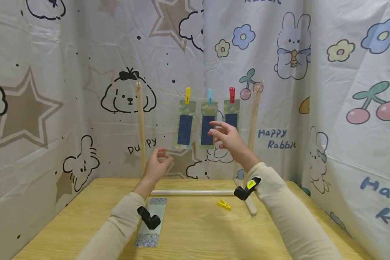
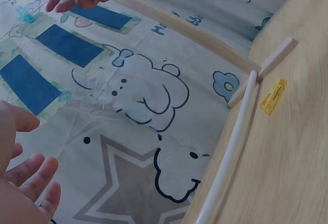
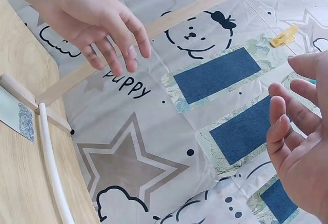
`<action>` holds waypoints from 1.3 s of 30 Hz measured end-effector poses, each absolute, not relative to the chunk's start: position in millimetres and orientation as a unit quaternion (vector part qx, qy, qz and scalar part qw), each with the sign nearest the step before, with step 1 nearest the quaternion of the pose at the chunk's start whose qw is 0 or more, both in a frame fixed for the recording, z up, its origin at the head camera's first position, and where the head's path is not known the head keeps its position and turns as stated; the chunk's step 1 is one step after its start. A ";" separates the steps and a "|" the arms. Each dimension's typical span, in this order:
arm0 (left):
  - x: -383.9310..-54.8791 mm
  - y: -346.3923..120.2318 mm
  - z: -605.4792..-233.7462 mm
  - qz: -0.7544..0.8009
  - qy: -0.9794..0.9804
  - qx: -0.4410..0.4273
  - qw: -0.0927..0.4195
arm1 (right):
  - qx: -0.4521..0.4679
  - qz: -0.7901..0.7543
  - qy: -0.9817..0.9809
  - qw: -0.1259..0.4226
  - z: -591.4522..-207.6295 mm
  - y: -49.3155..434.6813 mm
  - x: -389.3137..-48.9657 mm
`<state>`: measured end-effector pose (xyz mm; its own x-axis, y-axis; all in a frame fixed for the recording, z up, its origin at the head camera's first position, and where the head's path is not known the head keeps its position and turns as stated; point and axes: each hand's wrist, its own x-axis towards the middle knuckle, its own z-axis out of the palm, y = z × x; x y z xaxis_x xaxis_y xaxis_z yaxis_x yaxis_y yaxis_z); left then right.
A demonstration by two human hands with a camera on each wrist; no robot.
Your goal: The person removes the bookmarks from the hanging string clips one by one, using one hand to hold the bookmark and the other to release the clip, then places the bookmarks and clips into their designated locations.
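Note:
Three green patterned paper strips with dark blue panels hang from a string between two wooden posts. A yellow clothespin (image 1: pixel 188 95) clips the left strip (image 1: pixel 184 130), a light blue clothespin (image 1: pixel 210 96) the middle strip (image 1: pixel 207 133), and a red clothespin (image 1: pixel 232 95) the right strip (image 1: pixel 231 108). My right hand (image 1: pixel 226 138) is raised in front of the middle and right strips, its fingers loosely bent with nothing in them. Lower, beside the left post (image 1: pixel 141 126), my left hand (image 1: pixel 157 164) hovers with loosely spread fingers and holds nothing.
On the wooden table (image 1: pixel 195 231) lie a pale strip with blue patterned ends (image 1: pixel 152 220), under my left forearm, and a loose yellow clothespin (image 1: pixel 224 204). A white rod (image 1: pixel 195 193) joins the bases of the posts. Printed curtains (image 1: pixel 84 47) enclose the table.

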<state>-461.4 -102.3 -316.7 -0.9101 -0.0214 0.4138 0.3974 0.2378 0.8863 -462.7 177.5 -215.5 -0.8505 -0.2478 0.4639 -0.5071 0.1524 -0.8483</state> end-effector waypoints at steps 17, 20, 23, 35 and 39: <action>-478.0 -88.8 -310.5 -0.606 -0.764 -0.148 0.167 | 0.260 0.592 -0.755 0.109 -205.8 173.2 -473.1; -481.7 -87.6 -309.2 -0.615 -0.757 -0.147 0.164 | 0.264 0.583 -0.760 0.112 -202.3 170.5 -473.5; -485.3 -87.1 -308.6 -0.621 -0.753 -0.142 0.163 | 0.267 0.574 -0.766 0.113 -199.6 167.8 -473.8; -491.5 -87.3 -310.6 -0.627 -0.749 -0.144 0.157 | 0.271 0.553 -0.776 0.135 -190.8 157.3 -480.2; -494.5 -83.0 -311.7 -0.625 -0.748 -0.159 0.159 | 0.265 0.560 -0.772 0.140 -186.4 153.1 -483.2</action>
<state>-494.5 -83.0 -311.7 -0.8991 0.0383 0.4360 0.4359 0.1695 0.8839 -483.2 153.1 -186.4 -0.8207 -0.2523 0.5127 -0.5656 0.2317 -0.7914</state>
